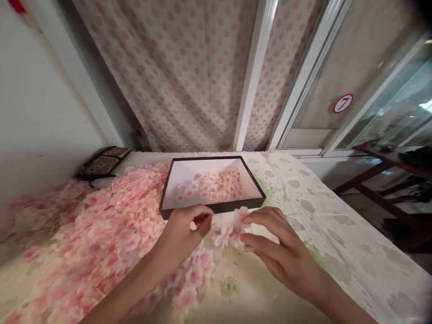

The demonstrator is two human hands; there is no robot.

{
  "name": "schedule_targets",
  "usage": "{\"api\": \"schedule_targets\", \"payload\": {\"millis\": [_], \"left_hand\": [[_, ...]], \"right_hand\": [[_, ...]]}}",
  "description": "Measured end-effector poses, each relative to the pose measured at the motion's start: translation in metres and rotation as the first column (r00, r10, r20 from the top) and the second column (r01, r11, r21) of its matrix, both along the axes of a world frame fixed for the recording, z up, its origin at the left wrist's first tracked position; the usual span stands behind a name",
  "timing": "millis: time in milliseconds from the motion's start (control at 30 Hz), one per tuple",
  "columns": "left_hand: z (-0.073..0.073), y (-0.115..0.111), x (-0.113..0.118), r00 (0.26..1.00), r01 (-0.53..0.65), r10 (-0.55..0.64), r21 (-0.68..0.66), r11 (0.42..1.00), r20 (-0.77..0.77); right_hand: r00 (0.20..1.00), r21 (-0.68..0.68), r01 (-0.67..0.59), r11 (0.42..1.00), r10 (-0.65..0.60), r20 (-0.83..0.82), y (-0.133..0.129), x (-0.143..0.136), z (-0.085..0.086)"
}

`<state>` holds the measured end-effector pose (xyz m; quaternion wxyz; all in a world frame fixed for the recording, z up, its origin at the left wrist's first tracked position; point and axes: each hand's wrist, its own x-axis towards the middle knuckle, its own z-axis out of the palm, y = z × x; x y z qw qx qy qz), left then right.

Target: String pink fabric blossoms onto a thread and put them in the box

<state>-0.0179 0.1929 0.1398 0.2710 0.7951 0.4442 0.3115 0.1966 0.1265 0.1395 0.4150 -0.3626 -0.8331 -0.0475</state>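
My right hand (281, 247) pinches a small cluster of pale pink artificial blossoms (231, 229) between thumb and fingers, just in front of the box. To its left, my left hand (189, 227) is closed with thumb and fingertips together; what lies between them is too small to make out. The open box (212, 209) has a black outside and a white inside, and pink blossoms (221, 185) lie in it. Under and beside my left forearm, loose blossoms (191, 274) lie on the table.
A large heap of pink artificial blossoms (118, 225) covers the table's left side. Behind it, a black and gold patterned case (104, 162) rests by the wall. A patterned tablecloth (303, 198) spreads to the right. Beyond are a dotted curtain (189, 67) and glass doors.
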Motion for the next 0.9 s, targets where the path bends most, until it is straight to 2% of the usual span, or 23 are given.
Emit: {"api": "schedule_targets", "payload": {"millis": [100, 167, 233, 267, 333, 400, 433, 500, 567, 600, 633, 667, 733, 767, 833, 867, 900], "left_hand": [[-0.004, 0.002, -0.004, 1.0, -0.015, 0.015, -0.03, 0.999, -0.005], [-0.006, 0.003, -0.006, 0.999, -0.034, 0.034, -0.032, 0.999, -0.008], [-0.006, 0.005, -0.008, 0.999, -0.052, 0.052, -0.034, 0.998, -0.004], [-0.005, 0.006, -0.01, 0.998, -0.062, 0.062, -0.037, 0.997, 0.0], [-0.002, 0.014, -0.015, 0.994, -0.111, 0.111, -0.025, 0.994, 0.012], [0.002, 0.026, -0.022, 0.978, -0.208, 0.207, 0.031, 0.978, 0.035], [0.003, 0.034, -0.026, 0.962, -0.272, 0.269, 0.076, 0.959, 0.051], [0.005, 0.052, -0.033, 0.923, -0.384, 0.378, 0.203, 0.901, 0.071], [0.004, 0.069, -0.04, 0.908, -0.388, 0.418, 0.33, 0.861, -0.02], [0.002, 0.076, -0.044, 0.911, -0.324, 0.39, 0.349, 0.879, -0.137], [0.001, 0.082, -0.047, 0.905, -0.222, 0.315, 0.315, 0.923, -0.285], [-0.001, 0.086, -0.051, 0.884, -0.106, 0.194, 0.222, 0.969, -0.425], [-0.001, 0.091, -0.059, 0.828, 0.057, -0.032, 0.027, 0.998, -0.559], [0.0, 0.091, -0.063, 0.818, 0.092, -0.084, -0.015, 0.996, -0.569], [0.004, 0.088, -0.069, 0.83, 0.077, -0.056, 0.015, 0.997, -0.555], [0.007, 0.086, -0.07, 0.837, 0.047, -0.018, 0.039, 0.998, -0.547], [0.01, 0.083, -0.072, 0.843, 0.017, 0.013, 0.051, 0.999, -0.537]], "right_hand": [[0.958, -0.112, -0.061, 0.992, 0.027, -0.284, -0.006, 0.001, -0.011], [0.871, -0.185, -0.083, 0.979, -0.019, -0.49, -0.008, 0.004, -0.022], [0.725, -0.257, -0.093, 0.962, -0.112, -0.68, -0.006, 0.006, -0.033], [0.622, -0.301, -0.113, 0.947, -0.169, -0.764, -0.004, 0.007, -0.039], [0.389, -0.378, -0.215, 0.9, -0.277, -0.879, 0.004, 0.008, -0.047], [0.184, -0.404, -0.357, 0.842, -0.361, -0.914, 0.013, 0.008, -0.054], [0.116, -0.404, -0.422, 0.811, -0.394, -0.912, 0.018, 0.006, -0.056], [0.046, -0.403, -0.523, 0.751, -0.447, -0.893, 0.025, 0.003, -0.063], [0.046, -0.408, -0.597, 0.691, -0.478, -0.877, 0.028, -0.001, -0.07], [0.063, -0.413, -0.624, 0.663, -0.484, -0.873, 0.028, -0.003, -0.074], [0.084, -0.419, -0.641, 0.643, -0.484, -0.871, 0.027, -0.004, -0.077], [0.105, -0.425, -0.648, 0.632, -0.479, -0.872, 0.026, -0.004, -0.078], [0.168, -0.458, -0.632, 0.625, -0.467, -0.868, 0.023, -0.002, -0.075], [0.224, -0.491, -0.61, 0.622, -0.459, -0.86, 0.022, -0.001, -0.069], [0.383, -0.574, -0.523, 0.63, -0.428, -0.819, 0.025, 0.001, -0.049], [0.471, -0.607, -0.455, 0.652, -0.402, -0.785, 0.03, 0.0, -0.036], [0.541, -0.604, -0.374, 0.704, -0.364, -0.758, 0.038, -0.002, -0.024]]}}
